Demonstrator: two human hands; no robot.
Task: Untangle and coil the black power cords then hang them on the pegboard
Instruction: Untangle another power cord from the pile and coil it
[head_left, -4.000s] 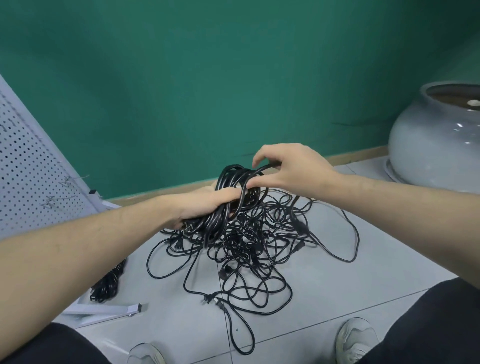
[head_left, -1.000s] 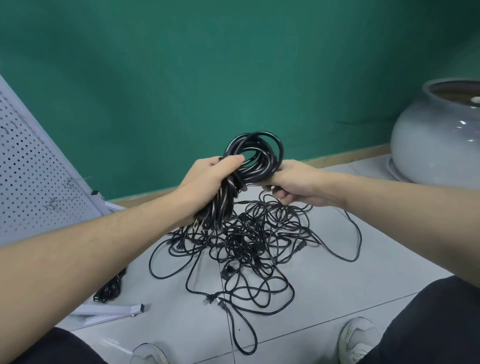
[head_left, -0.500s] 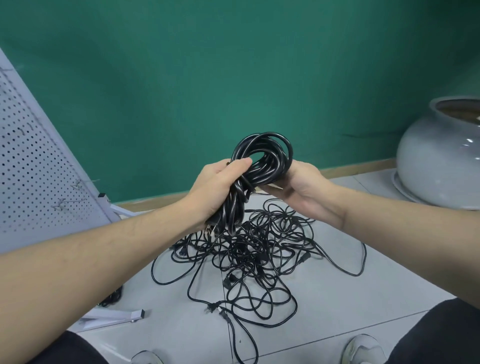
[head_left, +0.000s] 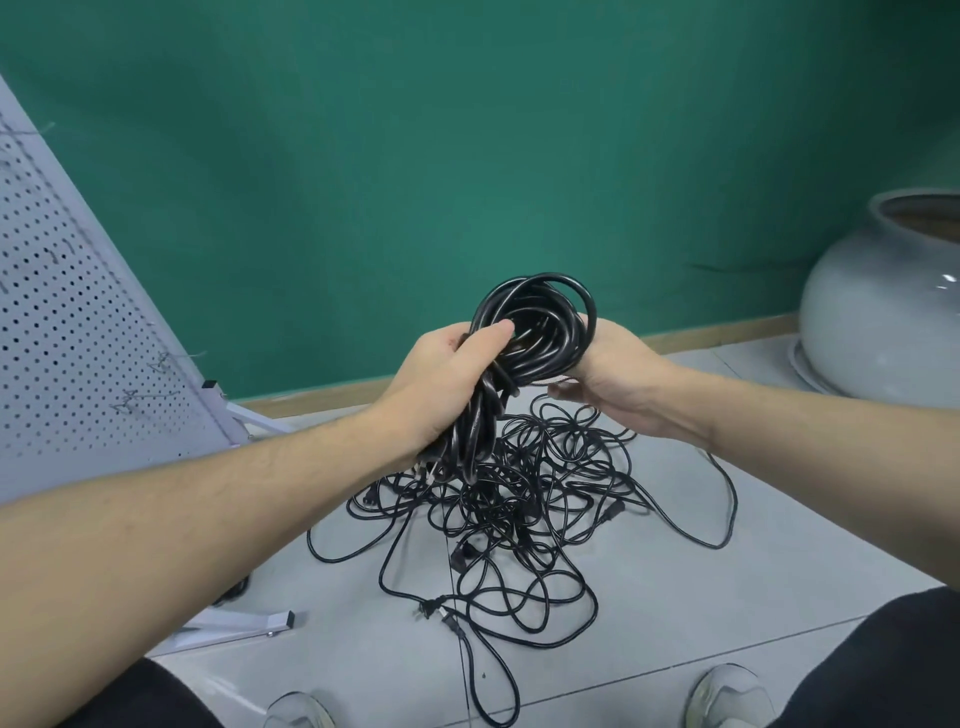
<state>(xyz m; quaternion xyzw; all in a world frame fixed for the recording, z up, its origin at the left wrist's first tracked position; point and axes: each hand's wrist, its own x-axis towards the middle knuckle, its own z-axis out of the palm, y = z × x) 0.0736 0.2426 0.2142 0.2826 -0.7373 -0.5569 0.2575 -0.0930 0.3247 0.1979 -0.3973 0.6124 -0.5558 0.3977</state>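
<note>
Two hands share one coiled black cord (head_left: 540, 332): left hand (head_left: 441, 384) grips it, right hand (head_left: 613, 374) cups it; below them, one tangled cord pile (head_left: 509, 519).

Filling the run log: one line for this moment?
left hand: grips coiled cord | right hand: holds coil's right side | cord tangle: on floor | pegboard: left, no cord seen hung

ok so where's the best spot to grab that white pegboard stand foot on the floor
Probably the square-tube foot near its capped end, from above with fingers across its narrow width: it lies flat on the tile floor, and its other end runs under the left forearm, out of view.
</note>
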